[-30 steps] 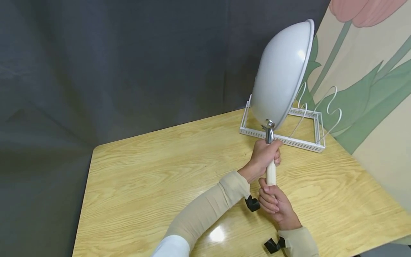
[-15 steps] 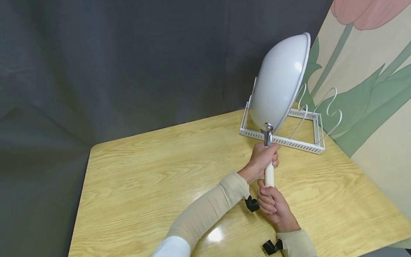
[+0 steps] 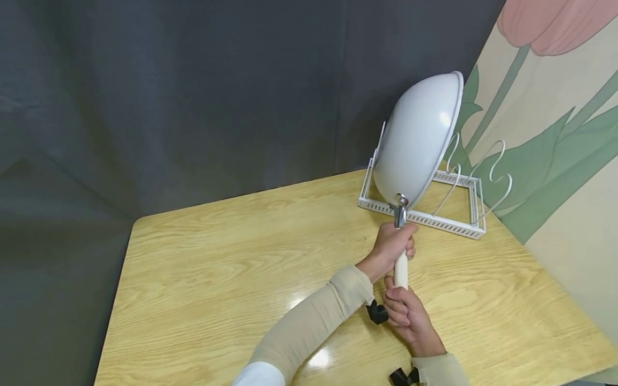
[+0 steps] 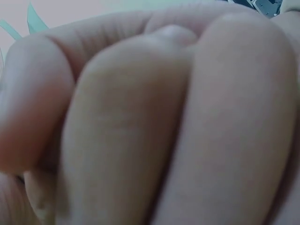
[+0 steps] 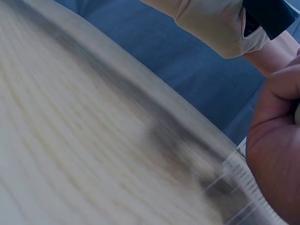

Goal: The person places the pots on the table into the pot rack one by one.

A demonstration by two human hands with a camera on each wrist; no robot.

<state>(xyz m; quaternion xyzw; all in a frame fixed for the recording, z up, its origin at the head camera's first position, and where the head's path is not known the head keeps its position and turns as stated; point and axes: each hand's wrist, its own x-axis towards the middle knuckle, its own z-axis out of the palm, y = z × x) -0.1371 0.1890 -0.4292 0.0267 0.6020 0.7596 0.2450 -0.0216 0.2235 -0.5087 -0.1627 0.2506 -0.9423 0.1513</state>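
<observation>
A white wok (image 3: 417, 136) stands on its side at the right of the table in the head view, its rounded outside turned toward the left. It overlaps the left part of a white wire rack (image 3: 446, 222). My left hand (image 3: 392, 244) grips the pale handle (image 3: 401, 272) just below its metal bracket (image 3: 401, 214). Lower down, my right hand (image 3: 409, 319) holds the handle's end, fingers curled round it. Curled fingers (image 4: 126, 126) fill the left wrist view and hide the handle there.
The rack's curved wire dividers (image 3: 504, 182) rise right of the wok. A dark curtain (image 3: 232, 96) hangs behind the wood-grain table (image 3: 217, 279), and a wall painted with tulips (image 3: 555, 128) stands at the right. Black mounts (image 3: 377, 312) are strapped at both wrists.
Both hands have lowered the wok a little, down into the rack's left part. More of the rack's left upright shows beside it. The grip on the handle is unchanged.
</observation>
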